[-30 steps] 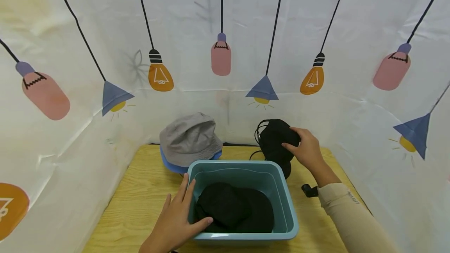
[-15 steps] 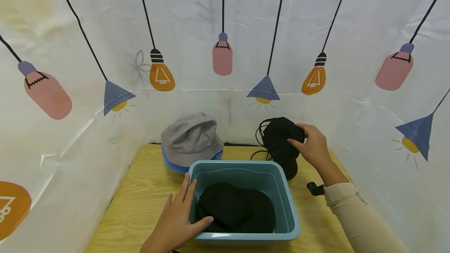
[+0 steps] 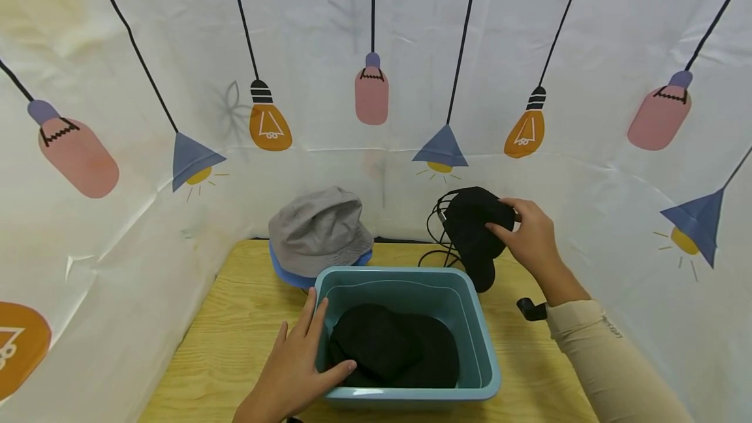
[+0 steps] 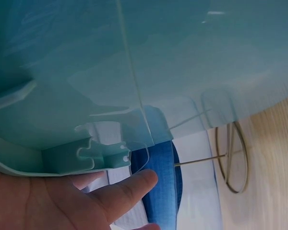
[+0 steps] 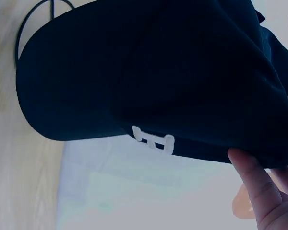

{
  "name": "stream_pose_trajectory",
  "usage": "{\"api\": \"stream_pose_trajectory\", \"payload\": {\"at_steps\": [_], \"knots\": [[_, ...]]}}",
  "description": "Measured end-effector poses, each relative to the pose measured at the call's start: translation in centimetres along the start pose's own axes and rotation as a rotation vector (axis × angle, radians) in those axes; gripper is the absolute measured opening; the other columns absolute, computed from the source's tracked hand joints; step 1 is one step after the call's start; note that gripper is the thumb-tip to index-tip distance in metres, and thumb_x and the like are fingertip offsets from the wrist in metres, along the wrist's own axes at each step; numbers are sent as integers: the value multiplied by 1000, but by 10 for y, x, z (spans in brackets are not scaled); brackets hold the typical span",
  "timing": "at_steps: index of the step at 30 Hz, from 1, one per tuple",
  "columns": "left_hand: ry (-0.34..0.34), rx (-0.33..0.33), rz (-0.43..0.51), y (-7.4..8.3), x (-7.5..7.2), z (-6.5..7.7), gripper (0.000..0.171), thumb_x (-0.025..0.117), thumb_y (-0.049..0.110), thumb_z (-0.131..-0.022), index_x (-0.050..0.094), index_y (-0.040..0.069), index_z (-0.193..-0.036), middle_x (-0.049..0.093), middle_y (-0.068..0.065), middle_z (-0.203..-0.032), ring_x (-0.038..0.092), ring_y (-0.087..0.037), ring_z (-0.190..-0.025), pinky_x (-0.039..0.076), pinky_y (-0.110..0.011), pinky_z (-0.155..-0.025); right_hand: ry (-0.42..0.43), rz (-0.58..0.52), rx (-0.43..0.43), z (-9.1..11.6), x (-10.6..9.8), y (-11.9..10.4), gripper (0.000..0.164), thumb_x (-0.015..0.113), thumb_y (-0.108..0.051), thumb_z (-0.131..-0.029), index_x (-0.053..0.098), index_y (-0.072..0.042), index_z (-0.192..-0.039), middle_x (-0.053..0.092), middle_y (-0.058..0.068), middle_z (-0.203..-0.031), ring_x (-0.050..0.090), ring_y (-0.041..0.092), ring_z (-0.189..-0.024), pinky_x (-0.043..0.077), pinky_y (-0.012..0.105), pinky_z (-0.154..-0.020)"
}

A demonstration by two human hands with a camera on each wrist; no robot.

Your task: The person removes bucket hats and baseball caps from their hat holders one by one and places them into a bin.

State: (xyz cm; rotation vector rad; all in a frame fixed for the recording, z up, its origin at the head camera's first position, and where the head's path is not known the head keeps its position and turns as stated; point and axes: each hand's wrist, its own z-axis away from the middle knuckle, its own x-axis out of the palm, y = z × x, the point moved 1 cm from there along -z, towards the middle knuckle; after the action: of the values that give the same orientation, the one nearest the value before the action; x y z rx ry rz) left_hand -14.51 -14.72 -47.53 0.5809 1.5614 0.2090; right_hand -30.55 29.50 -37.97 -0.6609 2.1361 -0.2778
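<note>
My right hand (image 3: 531, 234) pinches a black baseball cap (image 3: 478, 220) by its crown, just behind the right part of the bin. The cap's brim hangs down, and the right wrist view shows a white letter patch (image 5: 153, 139) near its edge. With fingers spread and straight, my left hand (image 3: 294, 364) lies along the left rim of a blue-green plastic bin (image 3: 411, 394). Inside that bin is another black cap (image 3: 388, 344). In the left wrist view the palm and fingers are against the bin's outer side (image 4: 182, 57).
Behind the bin on the left, a grey bucket hat (image 3: 317, 227) sits over a blue hat (image 3: 288, 274). Black cords (image 3: 431, 254) loop behind the held cap. A wooden table (image 3: 205, 344) carries everything, with a white patterned sheet (image 3: 317, 38) around it.
My right hand has moved up and to the right, drawing the black cap with it; more of the cords shows behind. My left hand has stayed on the bin's rim.
</note>
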Motion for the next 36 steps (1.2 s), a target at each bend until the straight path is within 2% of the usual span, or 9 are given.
{"api": "stream_pose_trajectory", "payload": {"at_steps": [7,21,36], "knots": [[-2,-3,0,0,0,0,112,59,83,-84,16,22,-168,0,-3,-175,46,-37,-146,22,-79,-114,9,12,1,-1,-5,1,55,87,-16,-84,65,1,-132,64,26,-126,64,45,-111,55,62,-90],[-6,-19,11,1,0,0,112,60,83,-84,20,19,-167,1,-4,-176,43,-38,-148,22,-79,-114,37,11,-24,-5,-22,-12,55,88,-17,-84,66,1,-131,63,27,-125,63,47,-110,53,64,-90],[-13,-17,4,2,0,-1,113,59,83,-84,20,19,-167,0,-3,-176,45,-37,-147,22,-79,-114,103,2,-46,-5,-38,-21,54,90,-14,-81,67,1,-128,64,24,-124,61,42,-113,52,60,-92]]}}
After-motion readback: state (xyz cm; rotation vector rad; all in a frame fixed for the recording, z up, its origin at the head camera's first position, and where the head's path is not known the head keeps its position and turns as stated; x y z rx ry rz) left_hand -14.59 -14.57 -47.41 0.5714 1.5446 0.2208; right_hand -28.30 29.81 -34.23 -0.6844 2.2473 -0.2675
